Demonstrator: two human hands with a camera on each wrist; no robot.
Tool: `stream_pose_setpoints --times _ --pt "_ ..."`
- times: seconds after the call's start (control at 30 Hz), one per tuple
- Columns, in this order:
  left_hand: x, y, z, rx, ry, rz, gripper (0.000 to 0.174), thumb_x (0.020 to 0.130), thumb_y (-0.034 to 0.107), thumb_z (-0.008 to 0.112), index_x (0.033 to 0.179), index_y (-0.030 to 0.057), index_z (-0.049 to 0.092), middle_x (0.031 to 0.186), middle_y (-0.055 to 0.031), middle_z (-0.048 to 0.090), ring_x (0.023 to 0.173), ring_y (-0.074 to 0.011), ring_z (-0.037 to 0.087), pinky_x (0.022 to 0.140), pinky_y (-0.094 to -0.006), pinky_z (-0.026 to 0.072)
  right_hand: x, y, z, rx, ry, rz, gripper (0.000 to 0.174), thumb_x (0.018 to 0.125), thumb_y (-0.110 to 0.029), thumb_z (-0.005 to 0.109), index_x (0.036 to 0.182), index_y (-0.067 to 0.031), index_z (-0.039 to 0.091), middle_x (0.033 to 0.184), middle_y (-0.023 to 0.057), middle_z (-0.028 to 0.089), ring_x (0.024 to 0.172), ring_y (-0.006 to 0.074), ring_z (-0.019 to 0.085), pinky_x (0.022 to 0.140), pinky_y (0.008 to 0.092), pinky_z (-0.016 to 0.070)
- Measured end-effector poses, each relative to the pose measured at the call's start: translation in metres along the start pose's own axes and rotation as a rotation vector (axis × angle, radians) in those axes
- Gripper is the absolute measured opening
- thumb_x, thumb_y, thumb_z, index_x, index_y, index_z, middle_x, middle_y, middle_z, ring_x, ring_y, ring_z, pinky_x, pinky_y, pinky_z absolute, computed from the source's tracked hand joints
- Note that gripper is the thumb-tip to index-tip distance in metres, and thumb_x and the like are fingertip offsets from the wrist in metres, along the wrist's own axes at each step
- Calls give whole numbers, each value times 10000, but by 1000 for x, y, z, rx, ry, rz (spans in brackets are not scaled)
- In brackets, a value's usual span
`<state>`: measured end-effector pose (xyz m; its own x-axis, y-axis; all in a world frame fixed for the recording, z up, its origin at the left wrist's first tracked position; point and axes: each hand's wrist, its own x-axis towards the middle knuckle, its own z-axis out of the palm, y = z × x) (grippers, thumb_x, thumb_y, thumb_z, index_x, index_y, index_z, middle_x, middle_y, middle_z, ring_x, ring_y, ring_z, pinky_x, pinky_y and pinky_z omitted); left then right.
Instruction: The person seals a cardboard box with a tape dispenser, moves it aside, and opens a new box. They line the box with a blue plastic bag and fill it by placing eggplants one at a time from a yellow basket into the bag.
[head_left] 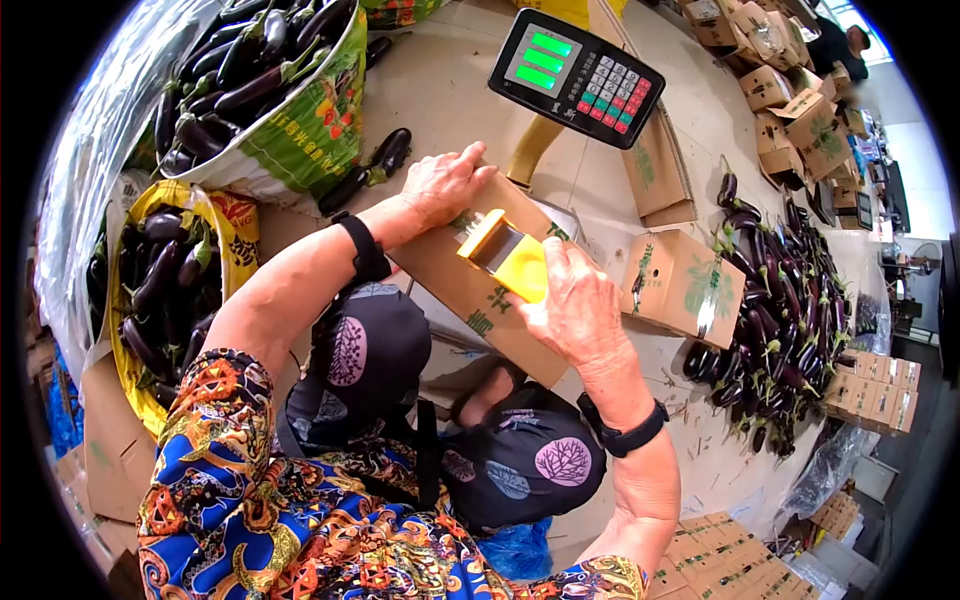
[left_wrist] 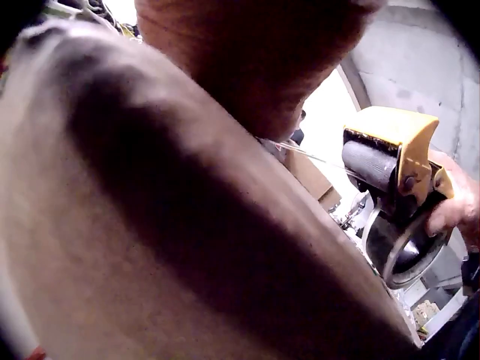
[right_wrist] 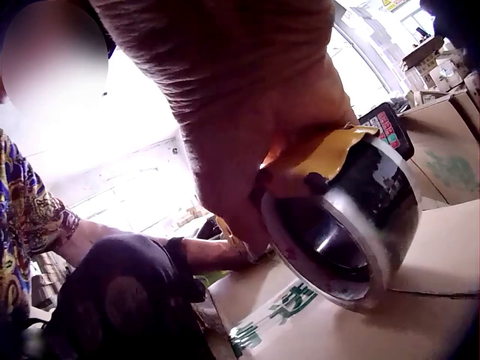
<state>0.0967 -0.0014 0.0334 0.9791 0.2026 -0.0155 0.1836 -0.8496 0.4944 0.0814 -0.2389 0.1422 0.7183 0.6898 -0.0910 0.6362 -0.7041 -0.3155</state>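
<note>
A closed cardboard box (head_left: 455, 280) with green print lies in front of the person's knees. My left hand (head_left: 445, 188) rests on its far left end, fingers extended over the edge. My right hand (head_left: 582, 310) grips a yellow tape dispenser (head_left: 531, 283) above the top of the box. A large roll of tape (right_wrist: 401, 199) shows under that hand in the right wrist view. In the left wrist view a thin strand of clear tape (left_wrist: 319, 157) stretches from near the left hand to the dispenser.
A digital scale display (head_left: 577, 78) on a post stands beyond the box. Eggplants fill a large sack (head_left: 335, 125) and a yellow bag (head_left: 238, 240) at left. Another taped box (head_left: 660, 280) sits to the right, before a big eggplant pile (head_left: 780, 310). Stacked cartons (head_left: 725, 560) lie lower right.
</note>
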Motion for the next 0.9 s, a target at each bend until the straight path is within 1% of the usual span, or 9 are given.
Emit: stream_pose_setpoints --times 0.13,0.3,0.37,0.47,0.57,0.6,0.7,0.8,0.9 --pt "0 -6 -1 17 -7 20 461 994 417 485 1318 91 519 988 -218 699 924 -397 672 784 -512 535 -12 11 -8 7 -8 -3 580 716 -272 847 1114 -16 512 981 200 657 883 404 674 734 479 564" --pt "2 -8 5 39 38 19 466 992 420 501 1318 88 525 940 -208 707 882 -406 675 760 -507 540 -84 56 -23 1 45 95 539 723 -313 853 1057 -39 531 930 189 644 840 416 660 689 473 549" --pt "0 -7 0 26 24 8 482 993 427 498 1334 88 516 973 -209 709 908 -403 675 791 -504 538 -111 77 -19 -34 79 104 580 704 -313 858 1106 -45 536 894 152 622 819 377 661 678 445 559" --pt "3 -7 3 47 -22 -46 476 1001 394 483 1366 89 495 1077 -184 704 964 -399 669 834 -493 534 -145 105 -7 -40 125 141 572 717 -332 856 1096 -45 539 905 151 626 809 376 658 671 448 555" --pt "3 -18 12 -14 101 95 443 990 402 476 1318 107 524 958 -200 711 895 -422 674 786 -508 542 -167 126 10 -11 156 164 574 723 -341 855 1104 -47 542 922 143 634 815 371 664 669 444 556" --pt "-2 -11 1 79 73 169 388 995 365 467 1284 127 569 1110 -169 692 927 -393 679 803 -488 547 -170 126 15 2 168 161 575 722 -339 856 1106 -47 542 924 142 635 817 370 666 669 443 557" --pt "0 -17 3 174 52 225 332 993 310 461 1239 151 616 1264 -144 631 949 -358 685 820 -468 554 -172 134 26 8 174 178 578 721 -333 858 1112 -45 544 934 138 638 828 367 668 676 442 558" --pt "-3 -19 4 201 48 235 308 967 230 485 1223 136 628 1345 -150 565 934 -345 692 814 -453 563 -172 141 34 41 151 182 588 720 -333 859 1119 -38 544 943 143 639 838 372 666 694 441 560" --pt "-2 -26 7 245 60 287 308 940 178 511 1219 112 622 1401 -161 513 922 -342 695 808 -442 567 -169 145 60 110 213 166 587 722 -330 858 1113 -28 542 939 150 637 839 383 662 700 441 561"
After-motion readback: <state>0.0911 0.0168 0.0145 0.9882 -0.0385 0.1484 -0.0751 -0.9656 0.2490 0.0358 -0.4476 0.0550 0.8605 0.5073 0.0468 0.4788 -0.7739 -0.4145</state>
